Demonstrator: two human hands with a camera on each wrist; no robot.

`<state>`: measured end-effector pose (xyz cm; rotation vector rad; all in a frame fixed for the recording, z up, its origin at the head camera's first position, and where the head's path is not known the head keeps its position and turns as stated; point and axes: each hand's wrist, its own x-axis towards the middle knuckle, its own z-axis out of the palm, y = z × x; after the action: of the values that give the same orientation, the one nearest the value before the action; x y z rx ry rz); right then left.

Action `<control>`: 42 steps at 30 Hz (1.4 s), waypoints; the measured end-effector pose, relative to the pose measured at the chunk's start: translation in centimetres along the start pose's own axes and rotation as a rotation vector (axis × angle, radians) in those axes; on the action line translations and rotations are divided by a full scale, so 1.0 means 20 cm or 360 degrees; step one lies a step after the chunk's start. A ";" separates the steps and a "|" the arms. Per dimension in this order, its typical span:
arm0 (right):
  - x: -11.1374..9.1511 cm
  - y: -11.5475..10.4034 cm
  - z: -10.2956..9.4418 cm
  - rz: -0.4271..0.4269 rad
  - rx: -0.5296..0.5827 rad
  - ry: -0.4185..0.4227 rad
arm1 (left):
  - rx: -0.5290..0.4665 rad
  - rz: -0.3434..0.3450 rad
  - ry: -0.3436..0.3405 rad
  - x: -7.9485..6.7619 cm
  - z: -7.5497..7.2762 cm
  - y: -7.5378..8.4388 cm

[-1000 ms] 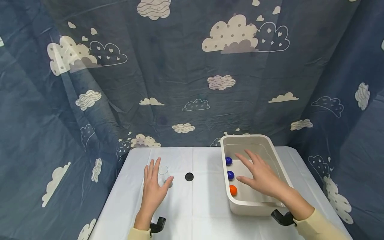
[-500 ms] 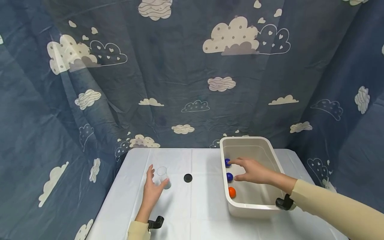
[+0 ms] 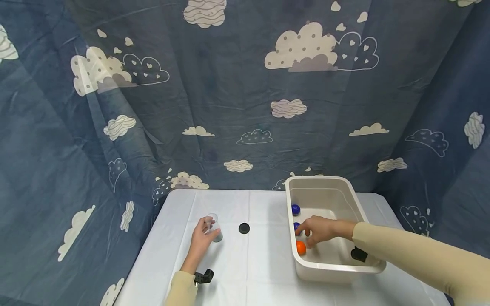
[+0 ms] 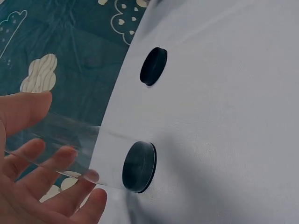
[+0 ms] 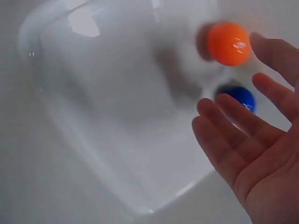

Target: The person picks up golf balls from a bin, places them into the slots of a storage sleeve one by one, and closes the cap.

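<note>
A clear cylindrical container (image 3: pixel 216 236) with a dark base stands on the white table at the left. My left hand (image 3: pixel 201 241) holds it, thumb on the near side and fingers curled round the far side; the fingers show through its wall in the left wrist view. A flat black round cap (image 3: pixel 244 228) lies to its right. Inside the beige bin, my right hand (image 3: pixel 321 228) hovers with bent, spread fingers and nothing in its grasp. Its thumb is close to an orange ball (image 3: pixel 301 247). A blue ball (image 3: pixel 296 227) is partly hidden behind its fingers.
The deep beige bin (image 3: pixel 340 267) stands on the right of the white table (image 3: pixel 264 284). Another blue ball (image 3: pixel 295 209) lies along its left wall. A dark cloth (image 3: pixel 237 85) with cloud prints hangs behind and at both sides.
My left hand has closed from spread fingers to a hold round the clear container. My right hand has gone down into the bin, then nearer to me, toward the orange ball.
</note>
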<state>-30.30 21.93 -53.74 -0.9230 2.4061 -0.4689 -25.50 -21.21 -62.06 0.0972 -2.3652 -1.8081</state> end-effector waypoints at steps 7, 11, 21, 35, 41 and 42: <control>0.07 0.05 0.14 0.0064 0.0105 -0.0020 | 0.0111 0.0050 -0.0077 -0.02 0.04 0.05; 0.09 0.06 0.19 0.0047 0.0131 0.0013 | 0.0155 0.0098 -0.0132 -0.05 0.07 0.09; 0.03 0.03 0.18 0.0008 -0.0018 0.0018 | 0.0212 0.0185 -0.0188 -0.12 0.11 0.21; -0.11 -0.04 -0.06 -0.0111 -0.0240 0.0128 | 0.0182 0.0245 -0.0210 -0.18 0.13 0.37; -0.21 -0.11 -0.17 -0.0087 -0.0191 0.0198 | 0.0177 0.0288 -0.0244 -0.20 0.16 0.41; -0.22 -0.12 -0.19 -0.0100 -0.0178 0.0220 | 0.0177 0.0296 -0.0247 -0.21 0.17 0.42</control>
<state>-28.48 23.85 -47.96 -1.0486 2.5559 -0.4380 -21.50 -15.17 -55.21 -0.2508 -2.4834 -1.6536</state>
